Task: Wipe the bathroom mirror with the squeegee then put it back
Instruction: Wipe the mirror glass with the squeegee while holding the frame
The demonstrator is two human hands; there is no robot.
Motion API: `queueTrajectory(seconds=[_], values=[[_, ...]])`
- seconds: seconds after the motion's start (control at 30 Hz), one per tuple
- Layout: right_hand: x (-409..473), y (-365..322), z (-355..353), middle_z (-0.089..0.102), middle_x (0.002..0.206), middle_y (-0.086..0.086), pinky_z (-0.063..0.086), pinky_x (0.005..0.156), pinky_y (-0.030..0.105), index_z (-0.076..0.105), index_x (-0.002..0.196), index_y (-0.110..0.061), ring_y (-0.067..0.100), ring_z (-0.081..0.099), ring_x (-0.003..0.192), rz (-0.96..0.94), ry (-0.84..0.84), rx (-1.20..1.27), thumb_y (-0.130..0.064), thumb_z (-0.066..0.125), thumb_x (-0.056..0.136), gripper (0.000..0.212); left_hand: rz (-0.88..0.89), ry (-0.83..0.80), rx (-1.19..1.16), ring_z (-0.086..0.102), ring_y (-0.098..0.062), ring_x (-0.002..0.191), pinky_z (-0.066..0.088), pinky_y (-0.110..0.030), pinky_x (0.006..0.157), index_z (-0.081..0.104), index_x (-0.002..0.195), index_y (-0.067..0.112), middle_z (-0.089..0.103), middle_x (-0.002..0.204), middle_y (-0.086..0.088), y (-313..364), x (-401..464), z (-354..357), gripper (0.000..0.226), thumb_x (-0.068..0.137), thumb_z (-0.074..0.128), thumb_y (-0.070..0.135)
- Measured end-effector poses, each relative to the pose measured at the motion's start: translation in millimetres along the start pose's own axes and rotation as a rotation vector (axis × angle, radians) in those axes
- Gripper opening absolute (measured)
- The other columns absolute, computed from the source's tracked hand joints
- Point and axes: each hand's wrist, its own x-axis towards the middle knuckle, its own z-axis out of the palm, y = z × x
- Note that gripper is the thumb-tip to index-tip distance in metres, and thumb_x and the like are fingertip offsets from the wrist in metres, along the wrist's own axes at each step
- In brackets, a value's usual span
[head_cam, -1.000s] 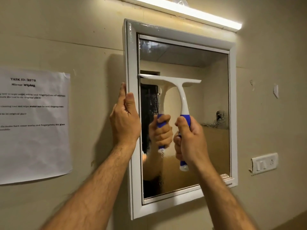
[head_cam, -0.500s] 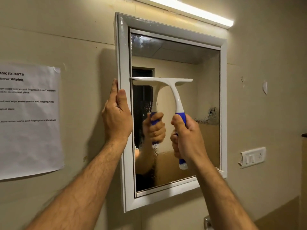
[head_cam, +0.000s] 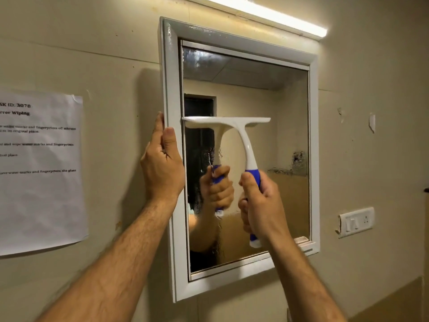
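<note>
Squeegee drawn lower down the mirror

Over the last second the right hand (head_cam: 262,205) has pulled the squeegee (head_cam: 234,129) down the mirror (head_cam: 278,140); its blade now crosses the glass about mid-height, well beneath the reflected doorway's top edge.

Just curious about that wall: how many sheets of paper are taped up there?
1. A printed sheet hangs left of the mirror; its left edge is cut off by the picture, so more may lie out of view.

Beige wall (head_cam: 232,305), white-framed mirror (head_cam: 287,145), taped paper sheet (head_cam: 41,194), switch plate (head_cam: 356,221), tube light (head_cam: 267,15)
</note>
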Motion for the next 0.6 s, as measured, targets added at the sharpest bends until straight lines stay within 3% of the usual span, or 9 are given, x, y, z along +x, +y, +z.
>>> queueTrajectory(seconds=[0.07,0.13,0.23,0.33,0.4,0.47,0.5,0.57,0.6], values=[[5,-4,0,0.052,0.044,-0.012,0.037,0.039,0.008,0.053,0.078,-0.027,-0.001,0.047,0.035,-0.014,-0.003,-0.003,-0.027,0.043,0.099,0.023,0.0,-0.008,-0.007,0.044,0.004,0.044,0.028,-0.006,0.036,0.035,0.143,0.03,0.061,0.081,-0.02,1,-1,0,0.045,0.1,0.029,0.043],[0,3,0,0.051,0.047,-0.011,0.037,0.04,0.01,0.053,0.076,-0.029,-0.001,0.046,0.036,-0.006,0.008,-0.026,-0.03,0.043,0.098,0.024,-0.002,-0.023,-0.007,0.054,0.014,0.059,0.032,-0.007,0.039,0.034,0.143,0.03,0.064,0.113,-0.02,1,0,0,0.046,0.1,0.029,0.044],[-19,24,-1,0.05,0.049,-0.011,0.036,0.041,0.01,0.053,0.074,-0.031,0.0,0.044,0.038,0.015,0.015,-0.039,-0.031,0.044,0.098,0.025,0.01,-0.019,-0.01,0.063,-0.002,0.079,0.042,-0.016,0.051,0.033,0.143,0.033,0.06,0.124,-0.017,-3,1,0,0.048,0.099,0.027,0.048],[-39,43,-1,0.05,0.051,-0.011,0.038,0.043,0.014,0.055,0.075,-0.03,0.002,0.044,0.044,0.031,0.033,-0.038,-0.029,0.046,0.097,0.024,0.014,-0.017,-0.019,0.058,-0.01,0.113,0.041,0.001,0.075,0.033,0.143,0.032,0.051,0.139,0.004,-6,3,1,0.047,0.099,0.027,0.048],[-43,49,-1,0.05,0.053,-0.01,0.039,0.046,0.017,0.057,0.074,-0.032,0.003,0.043,0.048,0.026,0.055,-0.056,-0.029,0.046,0.097,0.026,0.014,-0.016,-0.019,0.053,-0.009,0.119,0.038,0.002,0.082,0.033,0.143,0.032,0.048,0.141,0.007,-6,3,1,0.047,0.099,0.028,0.047],[-37,44,-1,0.051,0.052,-0.011,0.038,0.046,0.016,0.058,0.07,-0.038,0.002,0.043,0.046,0.024,0.058,-0.064,-0.029,0.046,0.097,0.03,0.018,-0.018,-0.03,0.058,-0.015,0.113,0.048,-0.01,0.082,0.033,0.143,0.033,0.053,0.138,0.003,-8,3,1,0.047,0.099,0.028,0.049],[-30,38,-1,0.051,0.051,-0.012,0.037,0.045,0.015,0.058,0.069,-0.04,0.001,0.044,0.044,0.026,0.049,-0.069,-0.03,0.046,0.097,0.032,0.015,-0.02,-0.036,0.063,-0.014,0.103,0.053,-0.016,0.076,0.033,0.143,0.035,0.056,0.134,-0.001,-7,3,1,0.047,0.098,0.027,0.05],[-15,21,-2,0.052,0.049,-0.012,0.037,0.043,0.015,0.057,0.07,-0.038,0.0,0.045,0.04,0.026,0.042,-0.085,-0.033,0.045,0.097,0.029,0.003,-0.023,-0.036,0.061,0.001,0.07,0.051,-0.014,0.053,0.033,0.143,0.036,0.061,0.127,-0.007,-5,2,0,0.047,0.098,0.027,0.05],[-6,9,0,0.052,0.048,-0.011,0.037,0.042,0.015,0.056,0.073,-0.034,-0.001,0.046,0.039,0.016,0.037,-0.079,-0.032,0.045,0.097,0.027,0.001,-0.022,-0.03,0.056,0.003,0.06,0.048,-0.012,0.05,0.033,0.143,0.036,0.061,0.126,-0.006,-4,2,-1,0.046,0.099,0.028,0.049]])
